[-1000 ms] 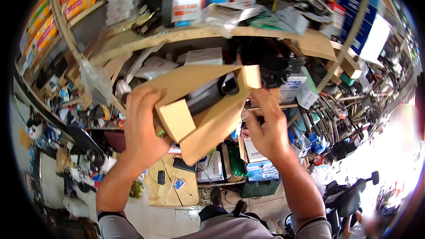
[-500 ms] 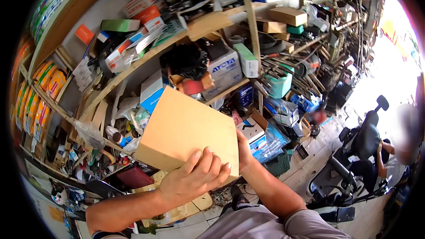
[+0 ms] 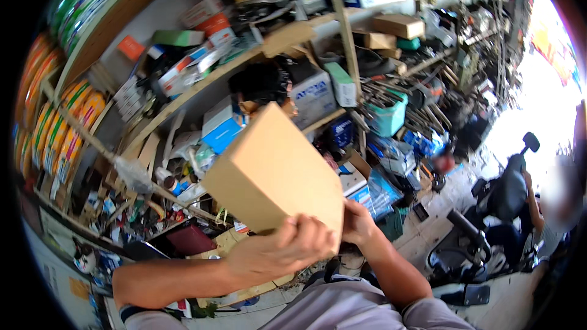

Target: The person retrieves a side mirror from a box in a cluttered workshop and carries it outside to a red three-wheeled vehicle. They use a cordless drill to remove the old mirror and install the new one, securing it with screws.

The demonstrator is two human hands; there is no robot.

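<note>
A plain brown cardboard box point(image 3: 278, 174), flat-sided and unprinted on the faces in view, is gripped at its lower edge by the left hand point(image 3: 278, 250) in front and the right hand point(image 3: 358, 223) behind. Just above the grip on the shelves stand a white carton with dark print point(image 3: 313, 95), a blue-and-white box point(image 3: 221, 125) left of it and a slim green-and-white box point(image 3: 341, 84) right of it. Far above sit two brown cartons point(image 3: 397, 24) and an orange label point(image 3: 131, 47).

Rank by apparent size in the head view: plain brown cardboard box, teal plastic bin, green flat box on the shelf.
1. plain brown cardboard box, though nearest the camera
2. teal plastic bin
3. green flat box
</note>
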